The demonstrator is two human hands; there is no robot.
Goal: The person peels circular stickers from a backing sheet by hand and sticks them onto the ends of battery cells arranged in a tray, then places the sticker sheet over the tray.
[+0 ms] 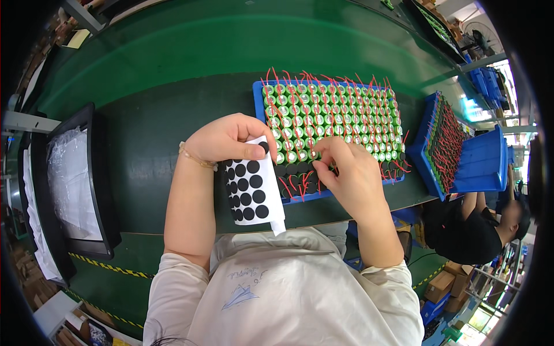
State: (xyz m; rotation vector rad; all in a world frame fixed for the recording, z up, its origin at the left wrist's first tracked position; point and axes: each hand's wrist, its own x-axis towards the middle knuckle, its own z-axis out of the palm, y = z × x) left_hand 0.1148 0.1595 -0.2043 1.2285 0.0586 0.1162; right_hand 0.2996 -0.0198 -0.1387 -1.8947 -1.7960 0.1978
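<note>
My left hand [228, 138] grips a white sheet of round black stickers [249, 184] between thumb and fingers. The sheet hangs down in front of the table edge, its lower corner curled. Just right of it, my right hand [352, 176] is over the near rows of green cylindrical battery cells [334, 106], thumb and index finger pinched together. Whatever lies between those fingertips is too small to tell. The cells stand upright in rows in a blue tray [258, 101], with thin red wires [311, 86] across them. Black round tops [295, 169] cover cells in the nearest rows.
At the right stands a blue bin [427, 170] full of red-wired pieces, with another blue bin [482, 158] against it. A person in black [473, 233] sits beyond. Left on the dark table, a black tray [107, 230] holds plastic-covered white material [78, 179].
</note>
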